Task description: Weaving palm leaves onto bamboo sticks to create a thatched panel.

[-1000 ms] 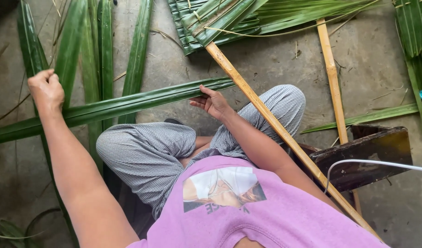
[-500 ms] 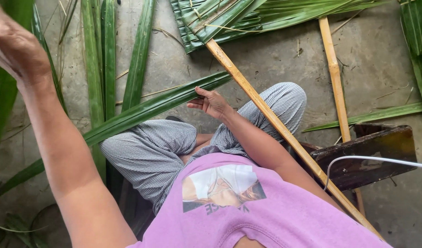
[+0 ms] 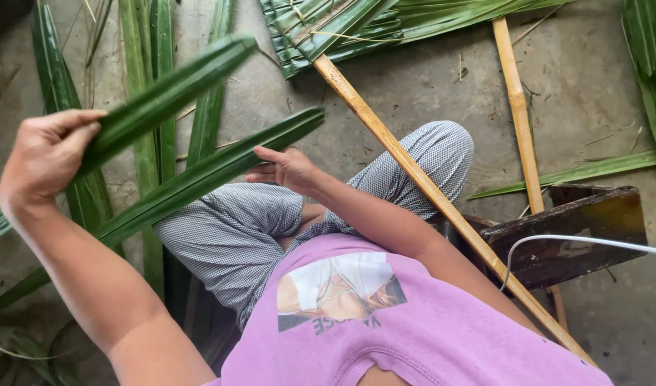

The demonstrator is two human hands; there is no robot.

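My left hand [image 3: 46,154] is closed around one end of a long folded palm leaf [image 3: 164,96], pinching it between thumb and fingers and lifting it so the blade angles up and away to the far right. My right hand [image 3: 285,170] rests half-open, fingers loosely spread, on a second palm leaf [image 3: 199,179] that lies across my left knee and slants down to the near left. More leaves lie on the concrete floor [image 3: 428,93] at far left. A bamboo stick [image 3: 414,171] runs past my right leg toward a woven panel [image 3: 328,28]. My guess: the raised leaf could unfold or slip, since I grip only one end, and the lower leaf could slide off my knee under so light a touch.
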